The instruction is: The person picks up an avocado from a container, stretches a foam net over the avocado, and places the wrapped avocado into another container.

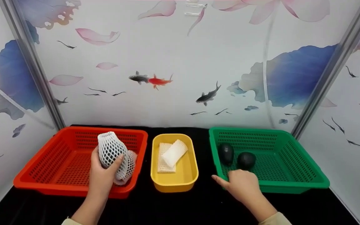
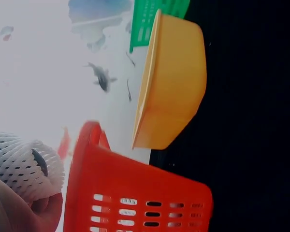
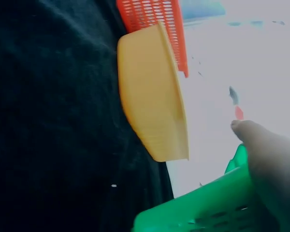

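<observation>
Around the black table, white walls painted with fish, petals and blue leaves. Seen from the head: on the left, a red basket; over it, the left grip, curled firmly round a netted fruit in white foam mesh. Close behind, within the basket, a second net. Mid-table, a yellow tub with two foam sleeves inside, overlapping. On the right, a green basket holding two dark fruits; at its near left corner, the right grip, thumb outstretched, fingers hidden, hold or release impossible to tell.

From the left wrist: netted fruit grasped just beside the red basket's slotted wall, dark patch showing through the mesh opening.

From the right wrist: blurred thumb beside the green rim, contact unclear; yellow tub and red basket beyond.
</observation>
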Demonstrator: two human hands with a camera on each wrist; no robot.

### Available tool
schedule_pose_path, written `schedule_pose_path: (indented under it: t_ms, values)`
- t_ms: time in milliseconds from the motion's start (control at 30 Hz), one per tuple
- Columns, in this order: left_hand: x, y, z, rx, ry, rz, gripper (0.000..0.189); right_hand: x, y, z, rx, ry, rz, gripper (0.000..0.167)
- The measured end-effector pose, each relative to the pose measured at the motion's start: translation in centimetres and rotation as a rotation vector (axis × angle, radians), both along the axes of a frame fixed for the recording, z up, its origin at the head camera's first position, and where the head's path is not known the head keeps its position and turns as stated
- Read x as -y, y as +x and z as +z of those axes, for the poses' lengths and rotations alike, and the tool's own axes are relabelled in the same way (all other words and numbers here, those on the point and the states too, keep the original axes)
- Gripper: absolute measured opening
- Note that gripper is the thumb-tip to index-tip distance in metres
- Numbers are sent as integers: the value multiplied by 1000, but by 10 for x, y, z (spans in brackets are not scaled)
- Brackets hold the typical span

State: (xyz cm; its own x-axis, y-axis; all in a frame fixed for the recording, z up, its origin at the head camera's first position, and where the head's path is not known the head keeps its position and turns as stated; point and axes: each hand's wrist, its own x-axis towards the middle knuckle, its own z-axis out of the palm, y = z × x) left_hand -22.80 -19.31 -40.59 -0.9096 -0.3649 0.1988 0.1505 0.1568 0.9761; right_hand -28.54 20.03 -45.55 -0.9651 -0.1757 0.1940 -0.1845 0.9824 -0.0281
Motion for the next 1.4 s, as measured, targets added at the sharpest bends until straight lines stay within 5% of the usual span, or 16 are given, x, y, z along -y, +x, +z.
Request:
schedule_pose_path:
  t_ms: [433,733,1400]
  values:
    - [33,-30,-1,180,-219,35,93,-3,-9,4,14,-27,166,64]
    - [50,-46,-12,294,-206,3,99,-4,-12,6,19,-28,147,64]
    - [78,-62,-18,546,-438,-54,93,-5,-11,3,39,-41,129,63]
